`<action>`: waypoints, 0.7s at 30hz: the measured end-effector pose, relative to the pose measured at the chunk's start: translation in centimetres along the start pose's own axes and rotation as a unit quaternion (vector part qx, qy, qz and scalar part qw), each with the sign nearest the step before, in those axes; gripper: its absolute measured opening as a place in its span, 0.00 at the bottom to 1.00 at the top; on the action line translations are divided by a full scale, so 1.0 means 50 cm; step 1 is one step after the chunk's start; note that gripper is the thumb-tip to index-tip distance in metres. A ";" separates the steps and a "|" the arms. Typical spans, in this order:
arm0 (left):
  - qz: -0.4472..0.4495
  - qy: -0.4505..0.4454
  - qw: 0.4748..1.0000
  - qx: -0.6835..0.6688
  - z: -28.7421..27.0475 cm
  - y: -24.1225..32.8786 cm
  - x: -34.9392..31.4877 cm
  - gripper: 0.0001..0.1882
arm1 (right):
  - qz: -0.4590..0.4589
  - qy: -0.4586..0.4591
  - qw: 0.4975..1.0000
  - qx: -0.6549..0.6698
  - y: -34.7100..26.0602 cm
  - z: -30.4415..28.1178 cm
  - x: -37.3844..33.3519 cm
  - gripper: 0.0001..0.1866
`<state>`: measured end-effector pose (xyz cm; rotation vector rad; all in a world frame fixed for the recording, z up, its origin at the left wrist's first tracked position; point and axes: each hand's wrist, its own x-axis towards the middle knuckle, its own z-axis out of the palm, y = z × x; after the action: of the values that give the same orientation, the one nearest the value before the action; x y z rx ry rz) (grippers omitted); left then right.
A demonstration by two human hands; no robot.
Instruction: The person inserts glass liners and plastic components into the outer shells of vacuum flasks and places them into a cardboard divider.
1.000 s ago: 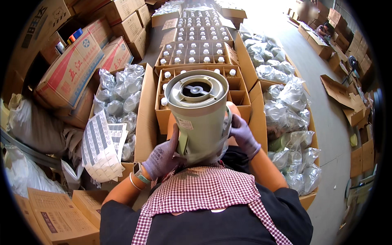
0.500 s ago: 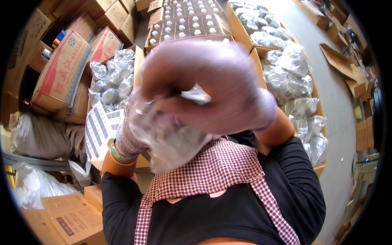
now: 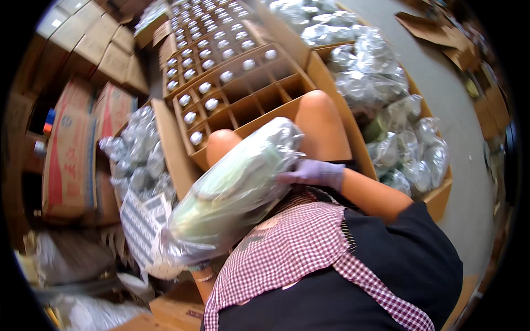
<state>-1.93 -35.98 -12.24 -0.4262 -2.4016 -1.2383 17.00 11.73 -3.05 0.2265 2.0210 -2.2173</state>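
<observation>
A large, clear-plastic-wrapped bundle [image 3: 232,187] with pale green contents lies slantwise in front of my body, over my lap. Purple-gloved, my right hand [image 3: 312,172] grips it near its upper right end. My left forearm passes beneath the lower left end, a bracelet showing at the wrist; the bundle hides that hand and its fingers. What exactly sits inside the wrap is blurred by the plastic. Just beyond my knees stands a cardboard divider box [image 3: 265,117], with capped bottles [image 3: 211,103] in several of its cells.
More divided boxes of capped bottles [image 3: 207,25] continue behind. Cartons of plastic-wrapped items flank me, at left [image 3: 141,149] and at right [image 3: 367,83]. Closed cartons [image 3: 72,149] are stacked on the far left. A striped printed sheet [image 3: 138,226] lies beside the left carton. Grey floor [image 3: 441,94] runs along the right.
My hands have come down from close before the camera and moved apart. The bundle now shows at full length across my lap. The view has turned, revealing the near divider box and my knees.
</observation>
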 end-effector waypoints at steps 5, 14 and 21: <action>-0.143 0.009 0.987 -0.076 0.039 0.044 0.074 0.31 | -0.024 -0.212 0.930 0.298 0.115 0.029 0.120 0.22; 0.223 -0.118 0.963 -0.092 0.210 0.351 0.278 0.32 | -0.265 0.271 0.916 -0.133 -0.057 -0.104 -0.158 0.19; -0.097 -0.370 0.792 -0.476 0.414 0.664 0.220 0.24 | -0.048 0.512 0.780 -0.357 -0.085 -0.303 -0.576 0.24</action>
<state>-1.26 0.62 5.46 -1.1451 -2.1514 -2.7796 44.69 27.14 5.46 1.4897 3.2343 -1.1765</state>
